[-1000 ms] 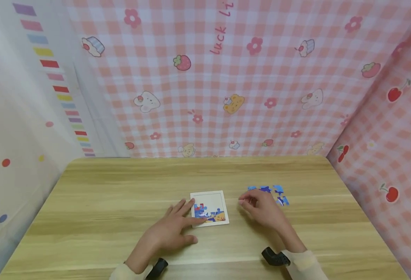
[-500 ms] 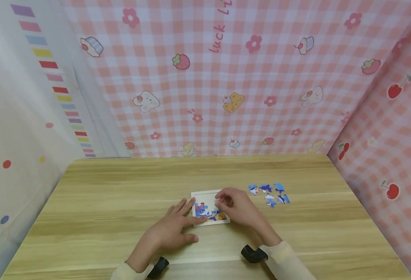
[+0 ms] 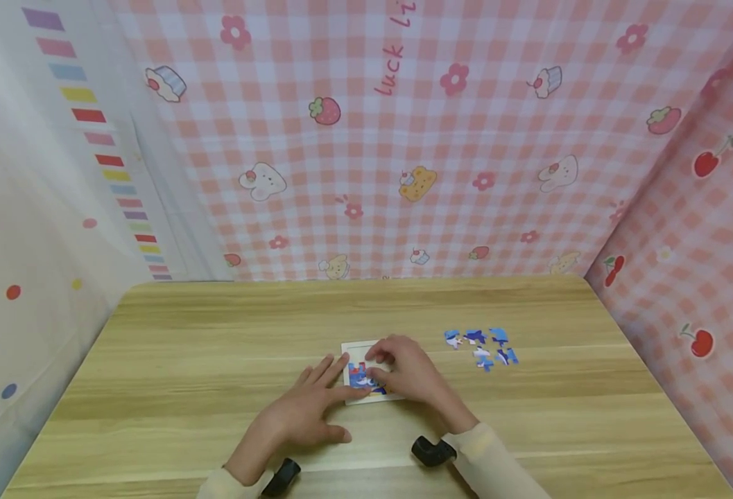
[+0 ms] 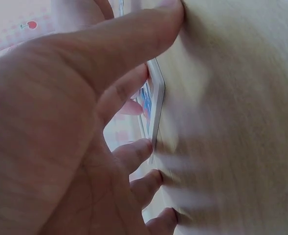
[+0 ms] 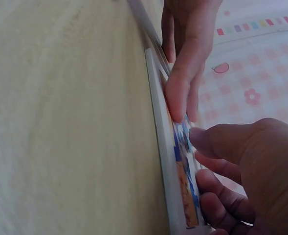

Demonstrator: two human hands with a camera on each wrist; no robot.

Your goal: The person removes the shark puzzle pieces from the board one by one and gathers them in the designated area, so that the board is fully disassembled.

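A square white puzzle tray lies on the table, its near part filled with blue, red and orange jigsaw pieces. My left hand lies spread at its left side, fingertips at the rim and the index finger reaching over the near edge. My right hand is over the tray with bent fingers, pinching a puzzle piece low over the filled part. In the right wrist view the thumb is right at this piece, close to the left index finger. The right hand hides the tray's right side.
Several loose blue and white puzzle pieces lie to the right of the tray on the wooden table. A pink checked curtain hangs behind the table. Black wrist devices sit at both sleeves.
My right hand has moved left from the loose pieces to over the tray, then slightly farther left and down. The left hand has stayed in place on the tray.
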